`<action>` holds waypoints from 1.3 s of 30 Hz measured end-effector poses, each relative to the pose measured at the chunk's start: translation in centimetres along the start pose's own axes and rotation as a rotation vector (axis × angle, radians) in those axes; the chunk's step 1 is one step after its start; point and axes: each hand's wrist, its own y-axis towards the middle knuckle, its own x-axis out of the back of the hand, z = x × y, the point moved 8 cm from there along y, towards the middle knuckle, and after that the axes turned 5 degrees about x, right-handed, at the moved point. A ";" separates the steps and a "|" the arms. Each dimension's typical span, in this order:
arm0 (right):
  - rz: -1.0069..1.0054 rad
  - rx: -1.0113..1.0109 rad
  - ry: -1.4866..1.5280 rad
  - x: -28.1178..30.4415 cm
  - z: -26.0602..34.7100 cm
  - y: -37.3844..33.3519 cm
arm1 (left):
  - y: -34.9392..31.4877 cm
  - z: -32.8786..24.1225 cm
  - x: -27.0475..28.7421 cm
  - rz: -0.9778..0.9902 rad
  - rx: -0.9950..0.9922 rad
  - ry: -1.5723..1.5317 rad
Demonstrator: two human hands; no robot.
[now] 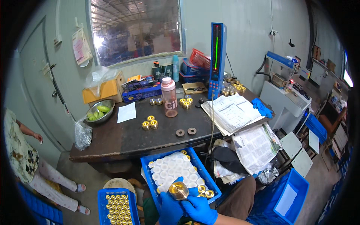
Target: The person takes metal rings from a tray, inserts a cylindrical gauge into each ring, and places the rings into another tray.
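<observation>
Both of my hands wear blue gloves and meet at the lower middle. Between them is a round metal fitting (178, 190), silvery on its side with a gold-coloured inside. My left hand (170, 208) grips it from the left, and my right hand (201, 210) has its fingers closed against its right side. Just beyond, a blue crate (150, 176) in front of the desk holds rows of white plastic caps (170, 168) or cups. Several gold-and-silver fittings (205, 192) show at the crate's right corner.
A second blue crate (100, 208) with rows of fittings stands lower left. The dark desk (112, 144) carries a pink bottle (169, 101), fitting clusters, two dark rings (180, 132), papers (232, 112) and a tall blue gauge (216, 56). At far left stands another person (24, 150).
</observation>
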 end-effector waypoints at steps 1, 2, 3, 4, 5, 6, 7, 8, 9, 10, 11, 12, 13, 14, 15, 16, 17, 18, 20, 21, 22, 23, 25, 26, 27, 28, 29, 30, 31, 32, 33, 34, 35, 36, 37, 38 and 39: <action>0.001 -0.002 0.001 -0.1 0.1 0.0 | -0.1 0.0 0.2 -0.042 -0.052 0.076; -0.030 0.020 -0.022 0.1 0.3 0.0 | -0.3 0.0 0.4 -0.083 -0.104 0.152; -0.061 0.043 -0.044 0.4 0.6 0.0 | -0.4 -0.1 0.4 -0.125 -0.156 0.228; -0.059 0.041 -0.045 0.4 0.6 0.0 | -0.5 -0.2 0.5 -0.166 -0.207 0.303; -0.063 0.058 -0.046 0.5 0.8 0.0 | -0.7 -0.5 0.5 -0.207 -0.259 0.379; -0.066 0.074 -0.047 0.5 1.0 0.0 | -0.8 -0.5 0.4 -0.208 -0.259 0.377; -0.062 0.071 -0.047 0.5 0.9 0.0 | -1.1 -1.0 -0.4 -0.168 -0.315 0.466; -0.062 0.081 -0.070 0.4 0.8 -0.1 | -1.5 -1.5 -1.3 -0.127 -0.372 0.555; -0.069 0.090 -0.096 0.5 0.8 -0.1 | -1.8 -1.6 -1.5 -0.125 -0.367 0.554; -0.070 0.086 -0.098 0.4 0.9 -0.2 | -2.1 -1.8 -1.9 -0.128 -0.369 0.619; -0.084 0.077 -0.107 0.4 0.9 -0.3 | -2.4 -1.8 -2.1 -0.131 -0.370 0.682; -0.084 0.070 -0.111 0.2 0.9 -0.3 | -2.6 -1.7 -1.7 -0.147 -0.369 0.678; -0.067 0.064 -0.105 -0.2 0.1 -0.6 | -3.0 -2.0 -1.5 -0.141 -0.450 0.671; 0.053 -0.011 -0.107 -1.3 -2.0 -1.1 | -3.5 -2.3 -1.3 -0.140 -0.530 0.664; 0.170 -0.089 -0.109 -2.3 -4.0 -1.5 | -3.3 -2.2 -0.7 -0.164 -0.524 0.662; 0.236 -0.111 -0.123 -3.1 -4.9 -1.6 | -2.8 -1.9 0.4 -0.140 -0.415 0.388; 0.264 -0.184 -0.067 -3.8 -5.7 -1.6 | -2.4 -1.3 1.8 -0.123 -0.315 0.112; 0.323 -0.308 -0.004 -4.7 -6.0 -1.8 | -2.2 -1.5 2.9 -0.117 -0.312 0.142; 0.480 -0.334 -0.046 -5.8 -6.3 -1.6 | -2.5 -3.9 5.7 -0.321 -0.264 0.236; 0.576 -0.222 -0.132 -6.3 -6.1 -1.6 | -3.1 -5.5 8.1 -0.339 -0.373 0.272; 0.591 -0.371 -0.103 -6.3 -6.6 -2.0 | -4.4 -6.6 11.1 -0.373 -0.479 0.353; 0.605 -0.526 -0.084 -5.9 -7.2 -2.5 | -6.0 -8.7 11.9 -0.432 -0.433 0.421; 0.493 -0.216 -0.180 -4.1 -7.2 -1.5 | -9.1 -11.4 14.5 -0.536 -0.371 0.722; 0.379 -0.386 -0.076 -3.2 -8.3 -1.6 | -10.7 -11.8 16.6 -0.580 -0.261 1.047; 0.264 -0.550 0.022 -2.5 -9.1 -1.8 | -12.3 -11.6 19.4 -0.610 -0.132 1.369; 0.253 -0.534 0.044 -2.4 -9.3 -1.4 | -14.1 -10.7 22.3 -0.647 -0.114 1.367; 0.232 -0.519 0.059 -2.1 -9.6 -1.2 | -15.8 -8.2 26.3 -0.748 0.114 1.522; 0.231 -0.497 0.036 -1.9 -9.6 -1.0 | -17.3 -6.1 29.5 -0.833 0.351 1.665; 0.225 -0.474 0.010 -1.6 -9.7 -0.8 | -18.0 -3.8 31.4 -0.768 0.588 1.689; 0.201 -0.465 0.038 -1.5 -10.0 -1.1 | -20.6 -0.1 37.9 -0.885 0.440 1.677; 0.213 -0.466 0.046 -1.8 -10.0 -1.2 | -21.7 3.2 42.0 -0.900 0.447 1.674; 0.179 -0.496 0.056 -1.6 -10.0 -1.4 | -23.2 6.0 45.8 -0.995 0.436 1.350; 0.137 -0.526 0.060 -1.2 -10.1 -1.5 | -23.8 7.9 48.1 -1.060 0.416 1.026; 0.167 -0.543 0.099 -1.2 -10.0 -1.5 | -23.1 8.6 48.6 -1.088 0.391 0.793; 0.162 -0.545 0.094 -0.9 -9.6 -1.4 | -22.7 8.7 48.6 -1.082 0.394 0.793; 0.191 -0.588 0.070 -1.0 -9.3 -1.5 | -22.3 9.3 48.6 -1.036 0.361 0.625; 0.214 -0.629 0.044 -1.0 -9.3 -1.7 | -21.4 9.6 48.2 -0.980 0.328 0.460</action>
